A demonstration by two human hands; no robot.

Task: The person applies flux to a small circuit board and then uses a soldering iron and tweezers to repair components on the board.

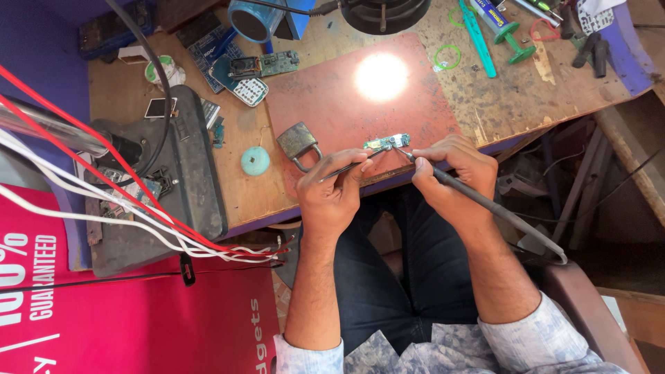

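Here, soldering is under way — the small green circuit board (386,142) lies on the reddish-brown mat (332,104); the left hand (334,190) pinches thin metal tweezers (346,168), the right hand (454,173) grips a dark soldering iron (485,204) at its edge; next calls for a steady tip

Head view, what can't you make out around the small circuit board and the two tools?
- Small green circuit board: its parts are too small to tell.
- Tweezers in the left hand: the tips are hidden by its fingers.
- Soldering iron in the right hand: contact with the board is too fine to judge.
- Red mat: lamp glare washes out a patch.
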